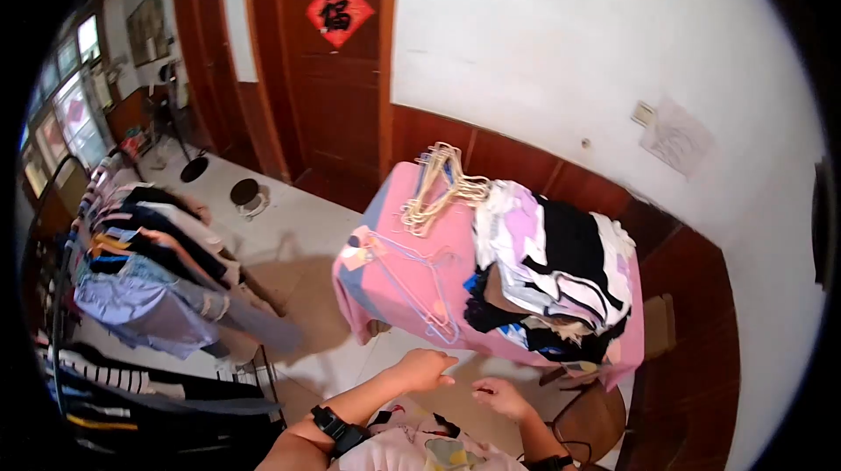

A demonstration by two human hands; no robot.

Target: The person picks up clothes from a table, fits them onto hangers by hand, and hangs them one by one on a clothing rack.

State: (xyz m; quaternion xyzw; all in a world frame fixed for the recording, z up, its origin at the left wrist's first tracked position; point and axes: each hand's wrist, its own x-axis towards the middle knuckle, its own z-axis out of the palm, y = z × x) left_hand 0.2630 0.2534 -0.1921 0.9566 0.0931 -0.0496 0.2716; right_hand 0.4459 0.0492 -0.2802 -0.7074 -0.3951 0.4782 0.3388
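My left hand (427, 371) is held in front of my body, just off the near edge of the table. Its fingers are loosely bent, the thumb stands apart from them, and nothing shows in it. Close by on the right, my right hand (503, 399) has half-curled fingers; a small dark reddish spot shows between thumb and fingers, too small to make out. The hands do not touch. Nearest to them on the pink cloth lies a pale lilac and pink clothes hanger (412, 283). A heap of folded clothes (569, 239) lies on the table's right side.
A bunch of cream hangers (442, 191) lies at the back of the table (372, 283). To my left stands a rack of hanging clothes (166, 269). A wooden chair (596, 423) is tucked near the table's right front. A round dark stool (245, 192) stands on the floor.
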